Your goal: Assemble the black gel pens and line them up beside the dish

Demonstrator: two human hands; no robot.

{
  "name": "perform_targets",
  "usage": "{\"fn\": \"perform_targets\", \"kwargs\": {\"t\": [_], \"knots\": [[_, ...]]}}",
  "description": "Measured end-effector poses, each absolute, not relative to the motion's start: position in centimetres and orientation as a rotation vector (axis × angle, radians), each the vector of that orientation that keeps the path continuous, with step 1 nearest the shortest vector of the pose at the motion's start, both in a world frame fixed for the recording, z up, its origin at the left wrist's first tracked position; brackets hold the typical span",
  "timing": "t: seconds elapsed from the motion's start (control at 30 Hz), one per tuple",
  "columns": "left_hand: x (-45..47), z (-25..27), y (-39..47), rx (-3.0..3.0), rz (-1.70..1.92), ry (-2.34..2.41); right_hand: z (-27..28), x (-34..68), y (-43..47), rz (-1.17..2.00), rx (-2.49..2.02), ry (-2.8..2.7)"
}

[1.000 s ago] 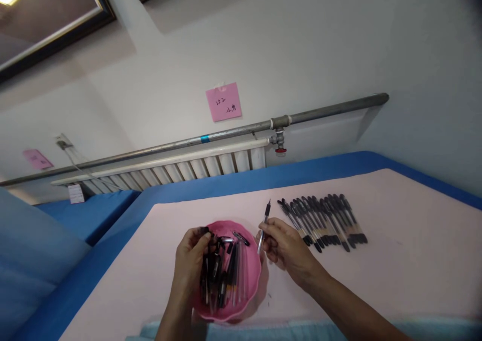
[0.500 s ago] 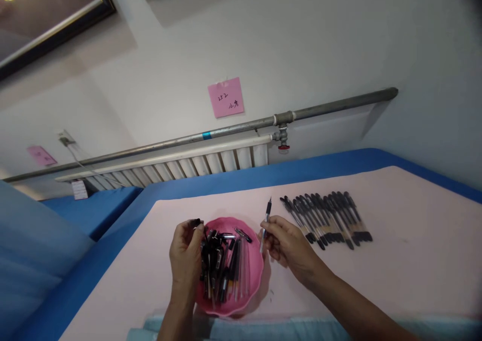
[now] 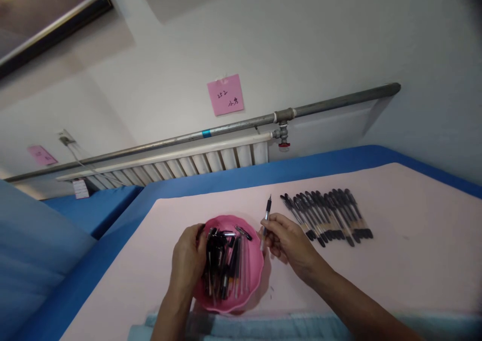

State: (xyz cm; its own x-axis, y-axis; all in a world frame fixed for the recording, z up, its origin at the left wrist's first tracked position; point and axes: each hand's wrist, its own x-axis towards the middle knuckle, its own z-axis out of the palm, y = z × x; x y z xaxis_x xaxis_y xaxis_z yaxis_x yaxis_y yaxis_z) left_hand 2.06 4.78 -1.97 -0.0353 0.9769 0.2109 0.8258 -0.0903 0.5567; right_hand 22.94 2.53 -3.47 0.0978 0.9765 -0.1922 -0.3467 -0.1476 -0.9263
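A slim clear pen (image 3: 268,209) with black grip points tip-up in the right hand (image 3: 289,243), beside a scalloped pink plastic bowl (image 3: 256,275) of jumbled dark pen parts (image 3: 220,255); black-ended clear pens (image 3: 328,215) lie rowed near the pink sheet's (image 3: 417,225) far edge.

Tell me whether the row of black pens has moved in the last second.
No: against the red valve handle, the row of black pens keeps its place; both shift slightly up and right together as the view moves.
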Motion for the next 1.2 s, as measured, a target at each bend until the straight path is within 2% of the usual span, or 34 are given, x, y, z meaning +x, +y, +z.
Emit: {"fn": "perform_targets", "kwargs": {"t": [0.17,0.3,0.73,0.87,1.07,1.2], "knots": [[2.1,-2.0,4.4,2.086,0.315,2.178,-3.3,22.9,2.4,1.375,-1.143,-0.793],[2.9,-2.3,4.2,2.093,0.163,2.13,-3.2,22.9,2.3,1.374,-1.16,-0.805],[4.8,-2.8,3.4,2.005,0.497,1.712,-3.1,22.9,2.5,1.373,-1.204,-0.824],[3.9,-2.9,4.4,1.844,0.733,1.826,-3.1,22.9,2.5,1.378,-1.209,-0.831],[4.9,-3.7,4.2,2.023,0.551,1.661,-3.0,23.0,2.3,1.36,-1.216,-0.848],[6.9,-3.6,2.7,2.144,0.561,1.622,-3.7,23.1,2.6,1.351,-1.234,-0.875]]}}
